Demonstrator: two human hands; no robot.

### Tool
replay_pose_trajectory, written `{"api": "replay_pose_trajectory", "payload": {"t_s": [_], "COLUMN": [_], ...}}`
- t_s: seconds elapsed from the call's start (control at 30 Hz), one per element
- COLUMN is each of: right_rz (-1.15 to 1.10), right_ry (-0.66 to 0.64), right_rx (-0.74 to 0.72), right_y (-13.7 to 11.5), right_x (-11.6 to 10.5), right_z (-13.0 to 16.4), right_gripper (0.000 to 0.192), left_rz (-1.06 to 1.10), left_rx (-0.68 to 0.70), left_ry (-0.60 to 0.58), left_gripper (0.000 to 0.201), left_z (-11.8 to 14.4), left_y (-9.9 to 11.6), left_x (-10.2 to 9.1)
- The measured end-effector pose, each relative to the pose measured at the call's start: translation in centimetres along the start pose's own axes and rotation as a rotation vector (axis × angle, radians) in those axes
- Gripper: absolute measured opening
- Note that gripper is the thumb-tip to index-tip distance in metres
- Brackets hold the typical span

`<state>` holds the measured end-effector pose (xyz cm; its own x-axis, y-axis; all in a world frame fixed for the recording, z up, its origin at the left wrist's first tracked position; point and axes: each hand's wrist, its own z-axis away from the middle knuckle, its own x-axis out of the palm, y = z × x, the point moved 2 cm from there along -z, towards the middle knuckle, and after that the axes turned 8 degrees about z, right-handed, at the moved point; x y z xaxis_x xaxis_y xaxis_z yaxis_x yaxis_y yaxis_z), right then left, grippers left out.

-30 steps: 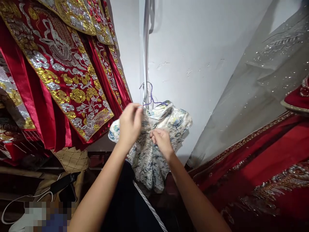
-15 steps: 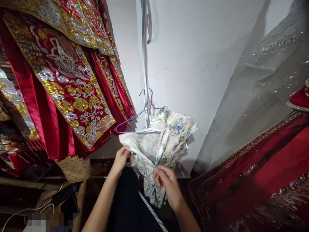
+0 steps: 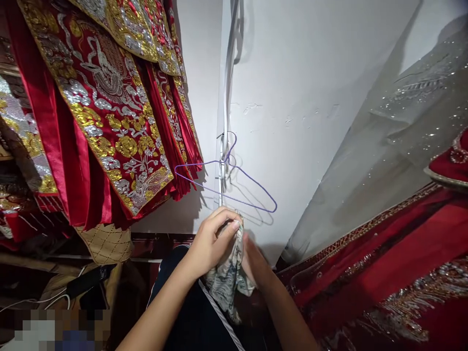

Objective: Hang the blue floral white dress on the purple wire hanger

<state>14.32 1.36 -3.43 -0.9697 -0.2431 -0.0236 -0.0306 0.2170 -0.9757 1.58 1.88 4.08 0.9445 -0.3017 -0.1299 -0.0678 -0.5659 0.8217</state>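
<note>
A thin, creased floral garment (image 3: 224,282), white with blue and green print, hangs bunched from my left hand (image 3: 215,239). The thumb and fingers of that hand are closed on its gathered upper edge. My right hand (image 3: 254,261) is against the right side of the cloth; its fingers are mostly hidden and a little blurred, so I cannot tell whether they grip it. Just above both hands is a bare purple wire hanger (image 3: 252,205), its hook by a pale vertical strap (image 3: 227,87) at the wall. Neither hand touches the hanger.
Red costumes with gold and silver embroidery (image 3: 126,146) hang at the left. Sheer sparkling fabric (image 3: 398,131) and red beaded cloth (image 3: 402,253) are at the right. A wooden frame (image 3: 116,287) with cables and a dark device (image 3: 87,282) is at lower left.
The floral garment has come off the purple hanger and is now bunched lower down. My left hand has moved right and up to its top edge; the hanger now hangs tilted and bare.
</note>
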Motion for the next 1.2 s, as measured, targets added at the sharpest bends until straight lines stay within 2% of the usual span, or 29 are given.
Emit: {"api": "replay_pose_trajectory", "payload": {"t_s": [0.1,0.17,0.23,0.27,0.33,0.4,0.47,0.53,0.63,0.7,0.77,0.9,1.0,1.1,1.2], "right_rz": [0.004,0.149,0.277,0.324,0.395,0.463,0.542,0.612,0.644,0.681,0.755,0.912,0.981,1.054,1.055], "right_ry": [-0.211,-0.215,-0.083,0.002,0.168,0.311,0.351,0.309,0.268,0.237,0.21,0.281,0.273,0.257,0.227], "right_rx": [0.102,0.112,-0.002,-0.086,-0.257,-0.346,-0.309,-0.198,-0.114,-0.158,-0.216,-0.22,-0.19,-0.16,-0.142], "right_y": [-1.7,-2.9,-4.1,-4.6,-5.1,-4.7,-3.2,-1.5,0.1,-0.1,-1.1,-3.4,-4.7,-5.2,-5.1], "right_x": [0.5,-0.3,-1.9,-2.8,-4.5,-6.1,-7.4,-8.7,-10.6,-11.7,-12.8,-14.5,-14.5,-13.9,-12.9], "right_z": [-0.1,-1.0,-2.8,-4.1,-7.1,-10.1,-12.7,-14.1,-13.7,-12.2,-10.4,-7.7,-6.6,-6.4,-6.7], "right_gripper": [0.043,0.031,0.015,0.014,0.032,0.045,0.034,0.023,0.02,0.018,0.022,0.02,0.021,0.019,0.014], "left_rz": [-0.008,0.005,-0.034,-0.084,-0.247,-0.458,-0.651,-0.784,-0.881,-0.899,-0.886,-0.848,-0.88,-0.942,-1.049], "left_rx": [0.012,-0.09,-0.199,-0.229,-0.25,-0.274,-0.312,-0.359,-0.442,-0.469,-0.413,-0.202,-0.151,-0.095,-0.008], "left_ry": [-0.002,-0.075,-0.204,-0.255,-0.283,-0.241,-0.197,-0.191,-0.245,-0.291,-0.276,-0.146,-0.122,-0.105,0.002], "left_gripper": [0.026,0.035,0.038,0.037,0.031,0.026,0.023,0.022,0.026,0.025,0.019,0.026,0.027,0.019,0.019], "left_z": [-0.1,0.6,1.9,2.7,3.9,4.7,4.8,4.7,4.4,3.9,2.7,-1.4,-3.7,-3.9,-3.4], "left_y": [-1.0,-2.5,-3.9,-4.4,-5.1,-5.5,-5.8,-6.2,-6.8,-6.8,-6.1,-3.4,-1.7,-0.2,1.5], "left_x": [-1.5,-2.7,-3.6,-4.0,-4.8,-6.0,-7.7,-9.6,-12.6,-14.1,-14.9,-15.6,-16.1,-16.3,-15.9]}}
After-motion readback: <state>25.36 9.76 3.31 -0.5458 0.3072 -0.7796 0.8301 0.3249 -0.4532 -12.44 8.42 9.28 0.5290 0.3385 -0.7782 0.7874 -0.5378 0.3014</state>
